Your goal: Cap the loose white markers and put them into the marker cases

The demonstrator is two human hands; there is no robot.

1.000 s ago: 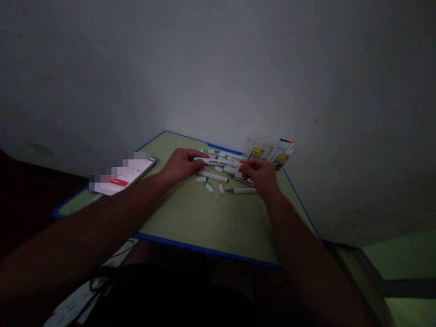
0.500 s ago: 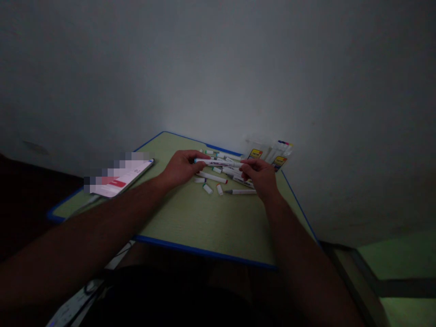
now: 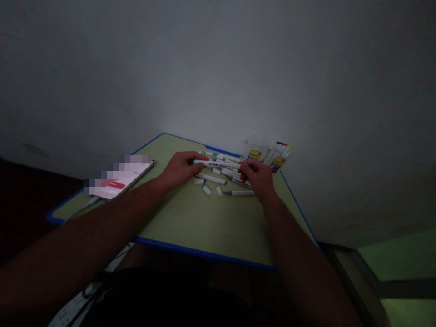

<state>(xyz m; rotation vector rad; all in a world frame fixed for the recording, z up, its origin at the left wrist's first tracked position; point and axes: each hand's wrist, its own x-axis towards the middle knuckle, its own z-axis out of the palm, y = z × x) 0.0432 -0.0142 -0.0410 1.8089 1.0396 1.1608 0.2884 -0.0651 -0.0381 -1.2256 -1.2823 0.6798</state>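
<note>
A white marker (image 3: 218, 164) with a blue end is stretched between my two hands, just above the pile. My left hand (image 3: 180, 170) pinches its blue end. At the other end, the fingers of my right hand (image 3: 257, 177) are closed on it; whether that end is a cap I cannot tell. Beneath and around lie several white markers and loose caps: a marker with a red end (image 3: 213, 179), a green-edged cap (image 3: 206, 190), an orange-edged cap (image 3: 219, 190) and an uncapped marker (image 3: 240, 193) with a grey tip section, close under my right wrist.
Two clear plastic cases with yellow labels stand at the table's back right; the right case (image 3: 279, 156) holds several markers. A lit tablet or phone (image 3: 119, 179) with a cable lies at the left. The blue-edged table (image 3: 204, 227) meets a grey wall (image 3: 218, 68).
Both hands keep their hold on the marker, almost in the same place. The view has shifted very slightly; the things on the table lie as before.
</note>
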